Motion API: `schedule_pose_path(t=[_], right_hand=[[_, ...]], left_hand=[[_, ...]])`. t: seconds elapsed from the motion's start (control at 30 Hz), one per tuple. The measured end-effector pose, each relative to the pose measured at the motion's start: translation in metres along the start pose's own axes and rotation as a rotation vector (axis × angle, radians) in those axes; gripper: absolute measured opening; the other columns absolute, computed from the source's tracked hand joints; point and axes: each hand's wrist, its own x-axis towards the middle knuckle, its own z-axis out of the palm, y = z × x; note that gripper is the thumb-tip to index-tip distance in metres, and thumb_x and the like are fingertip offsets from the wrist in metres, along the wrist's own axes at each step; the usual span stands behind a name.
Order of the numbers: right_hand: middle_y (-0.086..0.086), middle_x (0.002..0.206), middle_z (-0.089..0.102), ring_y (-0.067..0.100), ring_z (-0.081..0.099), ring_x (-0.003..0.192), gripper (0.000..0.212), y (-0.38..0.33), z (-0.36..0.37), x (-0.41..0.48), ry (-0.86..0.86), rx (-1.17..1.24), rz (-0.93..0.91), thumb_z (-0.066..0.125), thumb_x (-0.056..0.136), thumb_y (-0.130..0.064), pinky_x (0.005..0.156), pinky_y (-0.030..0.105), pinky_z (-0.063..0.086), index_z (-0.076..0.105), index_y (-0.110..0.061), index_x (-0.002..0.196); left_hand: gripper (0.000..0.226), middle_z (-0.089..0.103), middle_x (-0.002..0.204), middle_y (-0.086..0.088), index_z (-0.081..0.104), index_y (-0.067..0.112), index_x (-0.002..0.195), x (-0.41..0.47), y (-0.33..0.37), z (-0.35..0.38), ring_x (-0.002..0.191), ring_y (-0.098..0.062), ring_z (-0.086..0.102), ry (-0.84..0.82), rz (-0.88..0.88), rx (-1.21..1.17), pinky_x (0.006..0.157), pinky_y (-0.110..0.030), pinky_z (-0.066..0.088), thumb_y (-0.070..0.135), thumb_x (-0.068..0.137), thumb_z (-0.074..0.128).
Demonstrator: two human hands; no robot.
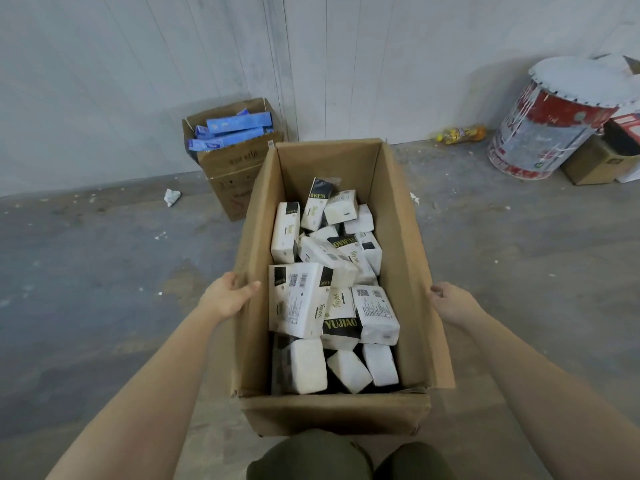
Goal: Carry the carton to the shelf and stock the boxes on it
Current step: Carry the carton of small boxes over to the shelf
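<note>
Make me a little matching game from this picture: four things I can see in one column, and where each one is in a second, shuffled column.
Things:
1. white packs
2. blue boxes
3. paint drum
4. left hand

Places:
A. far right, leaning by the wall
B. on the outer side wall of the large carton
C. piled loose inside the large carton
D. in the smaller carton by the wall

Pairs: 1-C, 2-D, 3-A, 4-B
</note>
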Motion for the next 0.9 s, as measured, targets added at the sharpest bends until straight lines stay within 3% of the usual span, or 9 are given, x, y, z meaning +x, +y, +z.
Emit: schedule_pose_path(t=[0.1, 0.2, 0.37, 0.43, 0.53, 0.57, 0.67, 0.8, 0.9], right_hand=[[0.019, 0.133, 0.054, 0.035, 0.049, 0.122, 0.048, 0.018, 0.028, 0.017, 0.029, 0.072, 0.039, 0.030, 0.105, -0.037, 0.095, 0.036, 0.038, 0.052, -0.001, 0.129], [0.019, 0.145, 0.044, 0.036, 0.041, 0.132, 0.065, 0.030, 0.046, 0.027, 0.043, 0.214, 0.114, 0.025, 0.102, -0.052, 0.103, 0.038, 0.033, 0.040, -0.003, 0.142], [0.017, 0.152, 0.036, 0.038, 0.037, 0.135, 0.080, 0.036, 0.059, 0.032, 0.035, 0.373, 0.193, 0.019, 0.094, -0.068, 0.109, 0.048, 0.035, 0.031, -0.012, 0.151], [0.018, 0.151, 0.037, 0.039, 0.039, 0.134, 0.088, 0.037, 0.060, 0.036, 0.016, 0.436, 0.236, 0.019, 0.091, -0.074, 0.110, 0.049, 0.034, 0.028, -0.011, 0.151], [0.022, 0.149, 0.038, 0.039, 0.041, 0.132, 0.093, 0.039, 0.056, 0.039, 0.021, 0.430, 0.262, 0.021, 0.090, -0.075, 0.109, 0.047, 0.036, 0.028, -0.003, 0.149], [0.023, 0.149, 0.038, 0.040, 0.041, 0.133, 0.094, 0.040, 0.053, 0.039, 0.034, 0.419, 0.263, 0.023, 0.090, -0.074, 0.109, 0.046, 0.036, 0.028, 0.000, 0.148], [0.027, 0.148, 0.037, 0.040, 0.037, 0.136, 0.092, 0.045, 0.035, 0.036, 0.098, 0.360, 0.267, 0.031, 0.093, -0.068, 0.111, 0.041, 0.033, 0.032, 0.008, 0.145], [0.030, 0.141, 0.045, 0.043, 0.043, 0.131, 0.075, 0.050, -0.007, 0.021, 0.218, 0.227, 0.299, 0.039, 0.098, -0.054, 0.104, 0.042, 0.036, 0.041, 0.009, 0.138], [0.029, 0.132, 0.051, 0.044, 0.050, 0.121, 0.065, 0.040, -0.044, 0.005, 0.275, 0.226, 0.339, 0.050, 0.097, -0.044, 0.091, 0.043, 0.042, 0.040, 0.008, 0.134]], left_hand=[[0.079, 0.034, 0.155, -0.010, 0.025, 0.011, 0.153, 0.013, -0.028, 0.020, 0.139, -0.031, 0.037, 0.041, -0.060, -0.059, 0.111, -0.041, 0.031, 0.056, 0.094, 0.051], [0.087, 0.040, 0.151, -0.009, 0.033, 0.012, 0.150, 0.021, -0.049, 0.029, 0.136, -0.031, 0.040, 0.016, -0.129, -0.240, 0.111, -0.043, 0.031, 0.070, 0.087, 0.047], [0.134, 0.037, 0.154, 0.000, 0.034, 0.029, 0.151, 0.051, -0.093, 0.037, 0.140, -0.026, 0.036, -0.025, -0.205, -0.336, 0.117, -0.050, 0.023, 0.108, 0.042, 0.026], [0.130, 0.029, 0.158, -0.002, 0.029, 0.028, 0.153, 0.034, -0.076, 0.035, 0.144, -0.027, 0.030, -0.045, -0.249, -0.335, 0.117, -0.051, 0.019, 0.105, 0.048, 0.023], [0.086, 0.031, 0.155, -0.006, 0.028, 0.019, 0.153, 0.019, -0.061, 0.035, 0.144, -0.028, 0.027, -0.060, -0.266, -0.370, 0.116, -0.045, 0.018, 0.076, 0.089, 0.022], [0.086, 0.031, 0.155, -0.008, 0.028, 0.018, 0.153, 0.019, -0.063, 0.032, 0.144, -0.028, 0.028, -0.063, -0.292, -0.382, 0.116, -0.044, 0.018, 0.076, 0.090, 0.025], [0.124, 0.033, 0.155, -0.011, 0.031, 0.016, 0.152, 0.031, -0.080, 0.019, 0.141, -0.033, 0.033, 0.043, -0.314, -0.347, 0.117, -0.050, 0.024, 0.097, 0.059, 0.044], [0.105, 0.040, 0.144, -0.026, 0.034, 0.003, 0.144, 0.017, -0.062, -0.022, 0.131, -0.045, 0.040, 0.320, -0.401, -0.153, 0.109, -0.053, 0.035, 0.076, 0.073, 0.062], [0.095, 0.046, 0.136, -0.026, 0.037, -0.001, 0.140, 0.007, -0.037, -0.050, 0.123, -0.046, 0.046, 0.387, -0.344, -0.062, 0.100, -0.053, 0.043, 0.061, 0.076, 0.070]])
